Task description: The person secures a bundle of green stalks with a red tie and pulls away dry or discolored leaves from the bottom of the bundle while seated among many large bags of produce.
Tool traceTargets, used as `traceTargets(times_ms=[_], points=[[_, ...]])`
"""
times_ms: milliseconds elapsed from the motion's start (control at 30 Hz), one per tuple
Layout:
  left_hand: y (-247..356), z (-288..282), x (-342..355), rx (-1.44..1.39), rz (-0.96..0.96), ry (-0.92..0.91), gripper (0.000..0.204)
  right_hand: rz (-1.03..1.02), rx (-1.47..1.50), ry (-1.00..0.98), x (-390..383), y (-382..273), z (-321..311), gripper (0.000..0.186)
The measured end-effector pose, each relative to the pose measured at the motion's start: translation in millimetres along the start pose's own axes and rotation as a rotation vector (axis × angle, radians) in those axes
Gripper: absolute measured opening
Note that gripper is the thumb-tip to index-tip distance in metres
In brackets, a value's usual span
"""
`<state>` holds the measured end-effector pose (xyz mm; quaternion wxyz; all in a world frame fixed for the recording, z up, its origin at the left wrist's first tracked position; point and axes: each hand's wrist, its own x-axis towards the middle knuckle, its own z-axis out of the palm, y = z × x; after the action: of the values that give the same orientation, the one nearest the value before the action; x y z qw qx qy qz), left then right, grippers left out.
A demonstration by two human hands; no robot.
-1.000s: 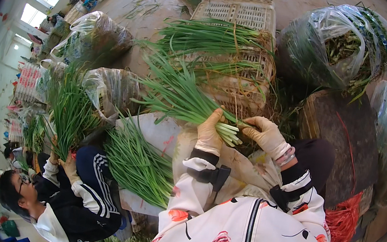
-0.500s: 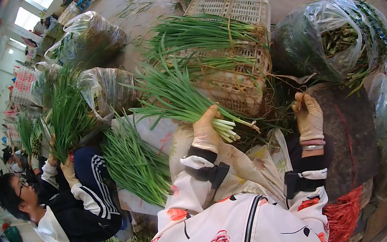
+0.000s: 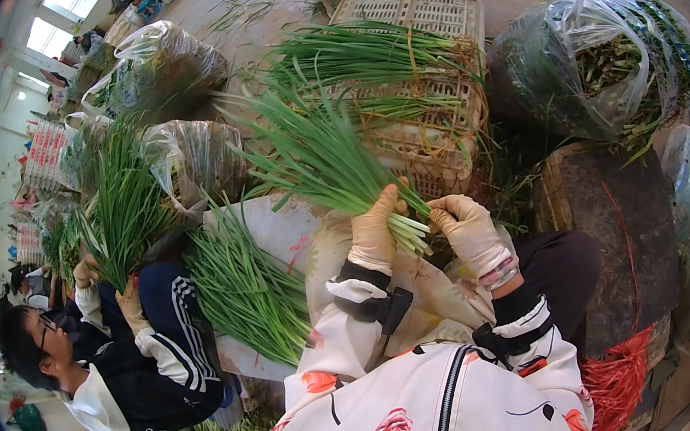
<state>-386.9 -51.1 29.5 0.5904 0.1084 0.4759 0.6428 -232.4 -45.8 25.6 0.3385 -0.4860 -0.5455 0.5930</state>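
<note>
My left hand [image 3: 375, 230], in a pale glove, is wrapped round a bunch of green onions [image 3: 325, 169]. Their leaves fan out to the far left and their white stem ends point right. Close beside it, my right hand [image 3: 472, 240], gloved too, pinches the end of a single green onion stalk [image 3: 412, 196] that sticks out from the bunch. Beyond my hands, tied bundles of green onions [image 3: 367, 55] lie across an upturned cream plastic crate [image 3: 423, 4]. To the left of my left arm, a loose pile of green onions [image 3: 251, 286] rests on a pale board.
Stuffed clear plastic bags [image 3: 574, 62] stand at the far right, others at the left. Near my right knee are a dark stool-like block [image 3: 614, 245] and a bunch of red ties [image 3: 610, 389]. At the left, a co-worker [image 3: 159, 348] holds upright green onions.
My right hand has come left and nearer, from beside the crate to the stem ends, and now pinches a stalk. My left hand keeps its grip on the bunch.
</note>
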Motion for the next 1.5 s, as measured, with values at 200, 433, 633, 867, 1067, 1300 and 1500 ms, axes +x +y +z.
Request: traceTargets(times_ms=[200, 433, 633, 867, 1067, 1300, 1500], points=[[-10, -4, 5, 0.197, 0.077, -0.002, 0.016, -0.228, -0.273, 0.237, 0, 15, 1, 0.011], [-8, -5, 5, 0.293, 0.101, 0.017, 0.016, -0.199, 0.356, 0.426, 11, -21, -49, 0.012], [-12, -6, 8, 0.255, 0.100, 0.038, 0.016, -0.310, -0.371, 0.136, -6, -26, -44, 0.028], [-11, -8, 4, 0.282, 0.161, 0.091, 0.020, -0.233, -0.666, 0.014, -29, 6, -12, 0.015], [-8, -12, 20, 0.068, 0.009, 0.246, 0.029, -0.030, -0.600, 0.375, -54, 28, -86, 0.004], [-11, -14, 21, 0.050, -0.009, 0.214, 0.028, -0.661, -0.827, 0.410, -35, -26, -38, 0.036], [-8, -16, 14, -0.076, -0.140, 0.054, 0.022, -0.507, -0.812, 0.266, -6, 6, 4, 0.018]])
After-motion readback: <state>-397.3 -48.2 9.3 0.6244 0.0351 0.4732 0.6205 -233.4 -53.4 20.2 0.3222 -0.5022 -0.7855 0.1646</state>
